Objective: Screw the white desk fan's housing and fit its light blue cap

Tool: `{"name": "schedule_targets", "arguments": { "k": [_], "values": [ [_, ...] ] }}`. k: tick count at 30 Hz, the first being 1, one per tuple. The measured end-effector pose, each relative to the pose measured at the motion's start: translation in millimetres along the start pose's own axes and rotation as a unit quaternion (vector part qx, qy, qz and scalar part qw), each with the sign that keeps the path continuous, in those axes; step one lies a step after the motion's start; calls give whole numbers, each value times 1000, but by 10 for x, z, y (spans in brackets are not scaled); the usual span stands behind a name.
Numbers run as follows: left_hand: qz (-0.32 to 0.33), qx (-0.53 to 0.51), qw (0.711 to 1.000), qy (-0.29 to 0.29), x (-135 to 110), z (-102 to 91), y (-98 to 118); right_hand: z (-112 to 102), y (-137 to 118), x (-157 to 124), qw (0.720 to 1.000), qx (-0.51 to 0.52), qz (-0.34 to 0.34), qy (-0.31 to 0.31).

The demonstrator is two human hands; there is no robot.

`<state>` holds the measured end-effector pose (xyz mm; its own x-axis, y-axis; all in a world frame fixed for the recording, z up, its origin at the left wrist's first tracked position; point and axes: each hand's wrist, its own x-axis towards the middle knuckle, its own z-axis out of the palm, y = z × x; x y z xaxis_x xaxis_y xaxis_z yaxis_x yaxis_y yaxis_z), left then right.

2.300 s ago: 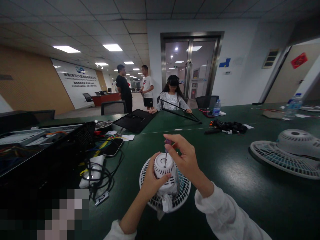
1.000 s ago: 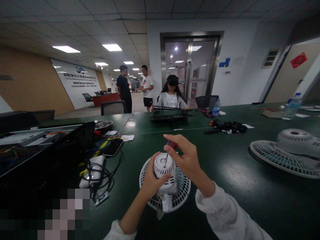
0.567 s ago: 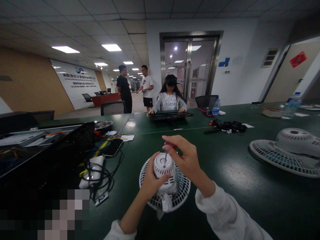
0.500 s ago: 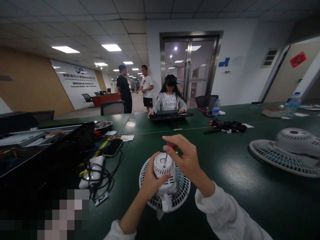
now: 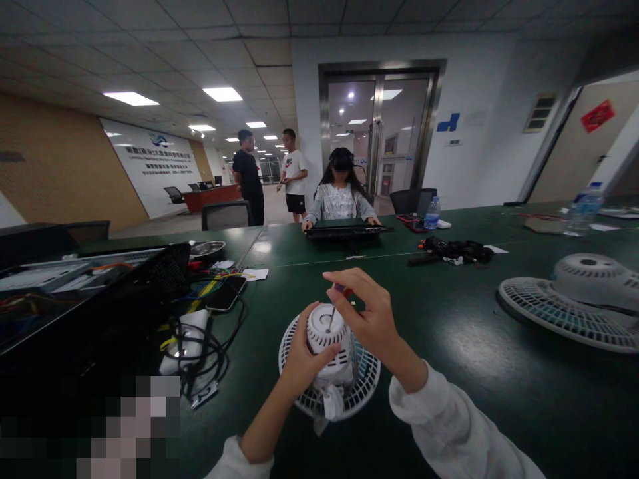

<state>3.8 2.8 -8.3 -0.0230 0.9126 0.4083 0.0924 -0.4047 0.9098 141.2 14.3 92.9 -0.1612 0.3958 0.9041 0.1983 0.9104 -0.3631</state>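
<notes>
A white electric fan [image 5: 327, 339] lies face down on the green table, its motor housing pointing up and its round grille [image 5: 368, 386] beneath. My left hand [image 5: 302, 356] is wrapped round the left side of the housing, thumb across its near side. Above it, my right hand [image 5: 367, 309] pinches the purple handle of a screwdriver [image 5: 333, 318] between thumb and fingers. The thin shaft slants down, and its tip meets the top of the housing beside a round recess. Part of the handle is hidden by my fingers.
At left stand an open computer case [image 5: 100, 286], a phone [image 5: 227, 294], a white adapter [image 5: 187, 339] and tangled black cables [image 5: 214, 352]. A second fan [image 5: 574, 299] lies at right. Across the table [image 5: 449, 399] a person [image 5: 342, 193] holds a black panel [image 5: 344, 231]; two people stand behind.
Both hands, the screwdriver and the fan look nearly unchanged. The person opposite has shifted the black panel slightly to the right.
</notes>
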Motion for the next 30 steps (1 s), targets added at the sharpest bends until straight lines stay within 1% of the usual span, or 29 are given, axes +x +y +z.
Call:
{"name": "schedule_targets", "arguments": {
  "k": [3, 7, 13, 19, 27, 30],
  "values": [
    [3, 4, 1000, 0, 1, 0, 15, -14, 3, 9, 1000, 4, 10, -6],
    [3, 14, 1000, -1, 6, -2, 61, -30, 0, 24, 1000, 24, 0, -17],
    [-14, 2, 1000, -11, 3, -8, 99, -10, 5, 14, 1000, -6, -11, 1],
    [-3, 4, 1000, -11, 0, -25, 99, -11, 2, 23, 1000, 10, -21, -21],
    [-13, -6, 1000, -17, -3, -24, 99, -17, -3, 18, 1000, -12, 13, 17],
    [-11, 1, 1000, -17, -2, -28, 110, -33, -10, 27, 1000, 14, 7, -10]
  ]
}}
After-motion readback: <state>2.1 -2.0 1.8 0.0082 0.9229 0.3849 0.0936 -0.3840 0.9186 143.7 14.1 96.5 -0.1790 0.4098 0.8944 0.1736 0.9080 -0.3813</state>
